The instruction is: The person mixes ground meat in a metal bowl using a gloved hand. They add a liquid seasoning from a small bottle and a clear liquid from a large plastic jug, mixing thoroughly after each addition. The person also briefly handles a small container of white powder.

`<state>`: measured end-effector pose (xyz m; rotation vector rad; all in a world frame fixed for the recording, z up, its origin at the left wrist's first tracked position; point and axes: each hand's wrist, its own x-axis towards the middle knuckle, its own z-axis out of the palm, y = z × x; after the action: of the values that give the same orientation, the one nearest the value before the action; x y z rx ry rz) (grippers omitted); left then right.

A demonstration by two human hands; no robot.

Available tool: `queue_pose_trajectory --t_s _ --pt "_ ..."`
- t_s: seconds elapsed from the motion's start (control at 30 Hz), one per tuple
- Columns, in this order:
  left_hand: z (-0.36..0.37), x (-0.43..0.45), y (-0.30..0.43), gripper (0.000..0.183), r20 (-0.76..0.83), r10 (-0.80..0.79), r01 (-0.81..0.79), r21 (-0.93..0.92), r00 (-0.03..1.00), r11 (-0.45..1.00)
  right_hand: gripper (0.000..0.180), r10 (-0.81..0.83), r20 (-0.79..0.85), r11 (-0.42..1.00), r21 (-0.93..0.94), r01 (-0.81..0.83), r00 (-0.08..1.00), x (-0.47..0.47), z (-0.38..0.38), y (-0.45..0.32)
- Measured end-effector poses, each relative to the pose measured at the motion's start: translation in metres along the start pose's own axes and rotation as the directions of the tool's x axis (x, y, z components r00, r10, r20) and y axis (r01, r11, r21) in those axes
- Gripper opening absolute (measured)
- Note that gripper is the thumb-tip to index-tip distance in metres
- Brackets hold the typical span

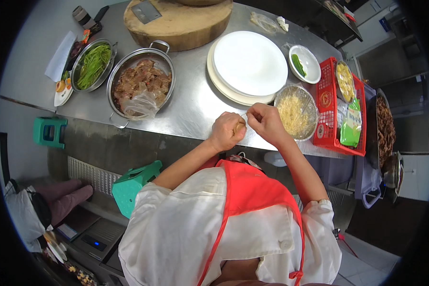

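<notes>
My left hand [226, 131] is closed around a small tan, rounded object [240, 127], mostly hidden by the fingers. Close beside it, my right hand [266, 121] pinches a thin pale strip [244, 115] between thumb and forefinger. Both hands are above the front edge of a steel table [191, 114]. Just beyond them stands a stack of large white plates [250, 64]. Right of my right hand is a bowl of chopped pale food [296, 112] under plastic film.
Leftward are a steel pan of sliced raw meat [143, 84] and a bowl of green stalks [94, 66]. A cleaver [146, 11] lies on a round chopping block [186, 28]. A red plastic basket [325, 107] stands right. Behind at left are a green stool [134, 186] and another person [62, 196].
</notes>
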<state>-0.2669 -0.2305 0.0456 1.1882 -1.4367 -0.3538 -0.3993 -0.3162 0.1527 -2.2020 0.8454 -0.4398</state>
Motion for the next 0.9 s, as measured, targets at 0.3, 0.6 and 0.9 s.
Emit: queue_pose_trajectory --t_s 0.3,0.6,0.9 --pt "0.01 0.001 0.019 0.029 -0.194 -0.079 0.1 0.104 0.978 0.99 0.027 0.106 0.117 0.947 -0.314 -0.065 0.987 0.02 0.001 -0.029" --pt "0.006 0.004 0.011 0.013 -0.056 -0.399 0.403 0.149 0.915 0.903 0.009 -0.393 0.03 0.84 -0.394 0.372 0.919 0.01 0.041 -0.022" --pt "-0.011 0.013 0.007 0.012 -0.112 -0.346 0.341 -0.061 0.932 0.938 0.015 -0.423 -0.112 0.883 -0.275 0.381 0.899 0.005 0.052 -0.029"
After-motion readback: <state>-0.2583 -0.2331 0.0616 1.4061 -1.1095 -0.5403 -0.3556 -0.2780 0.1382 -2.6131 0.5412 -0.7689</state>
